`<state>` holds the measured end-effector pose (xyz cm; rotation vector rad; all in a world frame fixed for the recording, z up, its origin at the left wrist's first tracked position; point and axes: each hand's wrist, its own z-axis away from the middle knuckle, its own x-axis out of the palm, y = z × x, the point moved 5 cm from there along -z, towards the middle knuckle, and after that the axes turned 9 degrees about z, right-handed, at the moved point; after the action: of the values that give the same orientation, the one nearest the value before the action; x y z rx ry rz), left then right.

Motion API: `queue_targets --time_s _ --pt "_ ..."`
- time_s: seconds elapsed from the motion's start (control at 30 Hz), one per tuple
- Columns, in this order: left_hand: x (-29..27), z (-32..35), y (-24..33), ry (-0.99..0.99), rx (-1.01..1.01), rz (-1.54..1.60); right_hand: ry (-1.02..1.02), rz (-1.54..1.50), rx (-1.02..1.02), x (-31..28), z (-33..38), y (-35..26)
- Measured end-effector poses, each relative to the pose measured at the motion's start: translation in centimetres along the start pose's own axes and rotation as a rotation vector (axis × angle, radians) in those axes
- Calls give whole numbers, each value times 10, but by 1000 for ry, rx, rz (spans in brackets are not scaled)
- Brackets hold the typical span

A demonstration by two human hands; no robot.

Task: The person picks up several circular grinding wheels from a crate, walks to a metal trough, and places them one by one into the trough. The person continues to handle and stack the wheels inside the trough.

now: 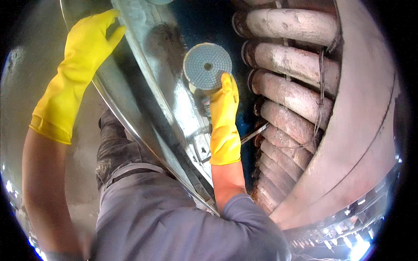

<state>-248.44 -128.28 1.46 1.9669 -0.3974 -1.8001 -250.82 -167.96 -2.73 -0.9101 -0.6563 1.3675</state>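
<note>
My right hand [225,93], in a yellow rubber glove, grips a round grey polishing pad [204,56] by its near right edge. A grid of small segments covers the pad's face, with a hole at the centre, and that face is turned up toward me. At the upper left is my left hand [91,39], also in a yellow glove, beside a long metal ledge [143,69]. Its thumb stands apart from the fingers and nothing shows in it. Whether its fingertips touch the ledge is unclear.
A row of thick, whitish, rust-stained pipes [291,56] runs down the right, next to a broad curved pale wall [344,165]. A curved bright metal rim [143,145] passes between my body and the pad. Dark blue surface [200,19] lies beyond the pad.
</note>
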Motion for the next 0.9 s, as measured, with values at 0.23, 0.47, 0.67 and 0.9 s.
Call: queue_targets --time_s 0.23,0.47,0.67,0.9 --pt "3 0 -2 28 77 -48 -121 -270 -27 6 51 -1" --pt "10 -3 -14 -45 39 -63 -66 -451 -82 -23 91 11" --pt "14 -4 -11 -105 -1 -72 179 -261 -185 -95 143 35" --pt "23 -12 -48 -39 94 67 207 -499 -218 -202 198 71"
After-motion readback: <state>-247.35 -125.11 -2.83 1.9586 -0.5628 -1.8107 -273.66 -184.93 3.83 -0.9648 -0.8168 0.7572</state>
